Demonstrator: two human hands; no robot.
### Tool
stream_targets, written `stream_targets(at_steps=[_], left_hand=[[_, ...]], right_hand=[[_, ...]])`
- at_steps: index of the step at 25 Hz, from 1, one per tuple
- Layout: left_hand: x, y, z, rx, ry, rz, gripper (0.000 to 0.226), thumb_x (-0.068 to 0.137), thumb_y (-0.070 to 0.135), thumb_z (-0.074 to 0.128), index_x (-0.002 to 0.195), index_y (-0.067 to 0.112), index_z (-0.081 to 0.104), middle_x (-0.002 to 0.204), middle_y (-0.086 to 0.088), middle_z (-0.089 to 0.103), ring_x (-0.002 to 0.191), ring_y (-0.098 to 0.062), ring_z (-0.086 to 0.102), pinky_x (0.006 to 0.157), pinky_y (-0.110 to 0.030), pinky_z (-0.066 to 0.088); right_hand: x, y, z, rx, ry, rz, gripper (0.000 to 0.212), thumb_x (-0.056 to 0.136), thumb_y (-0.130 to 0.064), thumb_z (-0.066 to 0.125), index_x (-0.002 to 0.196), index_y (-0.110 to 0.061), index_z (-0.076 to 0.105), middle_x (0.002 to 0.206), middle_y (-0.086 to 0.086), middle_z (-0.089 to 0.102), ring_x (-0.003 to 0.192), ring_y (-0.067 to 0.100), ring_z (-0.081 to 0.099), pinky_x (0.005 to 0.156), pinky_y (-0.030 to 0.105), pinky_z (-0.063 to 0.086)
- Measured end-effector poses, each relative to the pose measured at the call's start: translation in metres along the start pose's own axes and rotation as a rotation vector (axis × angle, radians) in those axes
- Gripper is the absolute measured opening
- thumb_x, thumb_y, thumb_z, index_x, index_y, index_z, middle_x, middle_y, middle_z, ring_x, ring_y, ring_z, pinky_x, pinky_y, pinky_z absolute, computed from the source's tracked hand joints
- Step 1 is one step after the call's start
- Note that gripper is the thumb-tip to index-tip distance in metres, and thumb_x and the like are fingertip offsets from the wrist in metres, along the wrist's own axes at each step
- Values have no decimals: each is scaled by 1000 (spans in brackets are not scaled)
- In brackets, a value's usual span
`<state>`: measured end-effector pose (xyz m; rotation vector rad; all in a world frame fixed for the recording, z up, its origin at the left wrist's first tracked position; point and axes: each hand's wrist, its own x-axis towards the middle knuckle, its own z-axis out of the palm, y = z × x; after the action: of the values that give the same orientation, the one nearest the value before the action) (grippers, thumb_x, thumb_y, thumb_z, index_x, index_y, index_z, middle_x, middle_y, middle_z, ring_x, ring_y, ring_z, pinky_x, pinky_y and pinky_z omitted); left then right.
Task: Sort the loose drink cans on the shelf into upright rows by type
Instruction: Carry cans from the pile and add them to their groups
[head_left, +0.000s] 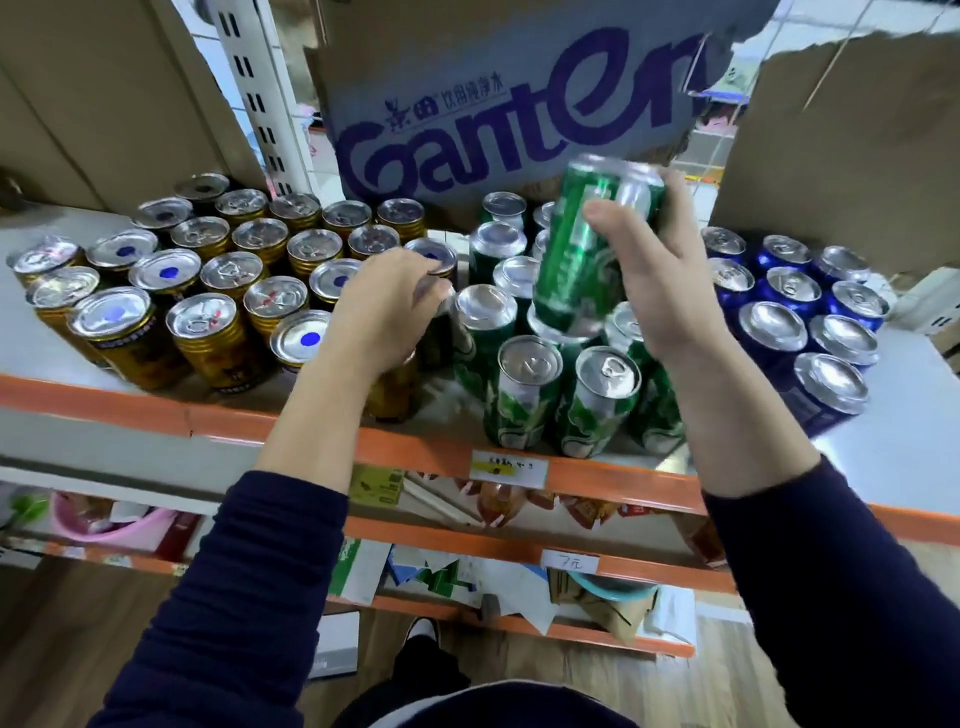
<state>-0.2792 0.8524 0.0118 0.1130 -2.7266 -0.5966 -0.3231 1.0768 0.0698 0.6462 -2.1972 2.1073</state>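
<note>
Item: shelf (130, 410), orange front lip, drink cans in three upright blocks: gold cans (208, 338) at 9 o'clock, green cans (524, 395) in the middle, blue cans (789, 291) at 3 o'clock, with a Ganten carton (467, 119) behind at 12. In hand: one green can (587, 249), lifted clear above the green block and tilted, top toward 1 o'clock; the right hand (665, 291) wraps it from the 3 o'clock side, thumb across the front. The left hand (379, 312) has its fingers curled down over the top of a dark-bodied can (439, 338) at the seam between gold and green. Hazards, as judged: the green block is tightly packed and no open slot shows, so setting the tilted can down on neighbouring rims would likely leave it rocking or toppling. The two front green cans stand at the lip; a knock could send them over. The left wrist crosses a front gold can and might drag it off.
</note>
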Motion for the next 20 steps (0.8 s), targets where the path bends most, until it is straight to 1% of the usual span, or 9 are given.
stream_targets(at_steps=[2,4,5,7,8,11,13,16,20], left_hand=[[8,-22,-7,30,-21,-2,33,95,24,56,125,11,61,127,-12,59,118,-31,53,98,-44,44],[15,-41,-10,114,-108,2,43,93,25,57,135,14,53,136,-12,53,124,-33,49,100,-45,42],[17,-47,-9,159,-155,5,47,93,27,55,138,15,49,138,-12,50,125,-34,47,100,-46,41],[17,-55,-3,206,-189,25,50,94,34,50,140,15,46,137,-13,51,125,-35,46,101,-47,38],[16,-58,0,205,-176,35,49,95,37,48,139,14,47,134,-14,53,123,-35,46,100,-46,36],[15,-63,3,145,-139,48,50,96,42,46,137,12,48,128,-13,55,121,-32,46,100,-45,34],[16,-67,4,100,-138,57,50,95,39,50,137,13,49,130,-10,54,124,-29,45,103,-44,34],[17,-67,2,33,-119,47,48,92,35,53,135,12,51,132,-8,53,128,-26,42,107,-44,34],[15,-68,2,30,-118,48,50,94,38,51,137,13,49,136,-6,51,131,-23,39,110,-41,31]], right_hand=[[37,3,28,-21,32,20,57,76,-39,70,117,-12,41,95,-1,59,82,10,63,72,35,56],[74,8,53,-99,52,16,55,79,-36,70,116,-11,37,93,-2,58,77,6,61,67,30,55],[90,12,64,-140,60,11,55,80,-35,71,115,-11,36,94,-2,58,77,7,61,67,31,55],[116,22,84,-244,68,-22,58,80,-32,73,118,-11,35,98,0,58,83,10,60,75,35,55],[127,28,94,-309,63,-53,61,79,-32,74,121,-12,35,102,-1,58,88,11,60,81,34,54],[145,48,112,-567,-48,-145,60,80,-30,74,130,-19,44,114,-3,58,105,15,56,91,29,46],[151,60,116,-780,-128,-131,58,78,-32,74,131,-21,51,115,2,60,107,21,54,91,30,44],[151,77,121,-934,-189,-111,59,77,-34,74,131,-21,54,120,9,63,110,27,55,91,33,43],[151,92,123,-1208,-233,-101,50,83,-40,67,129,-23,59,130,12,51,122,34,43,102,39,37]])
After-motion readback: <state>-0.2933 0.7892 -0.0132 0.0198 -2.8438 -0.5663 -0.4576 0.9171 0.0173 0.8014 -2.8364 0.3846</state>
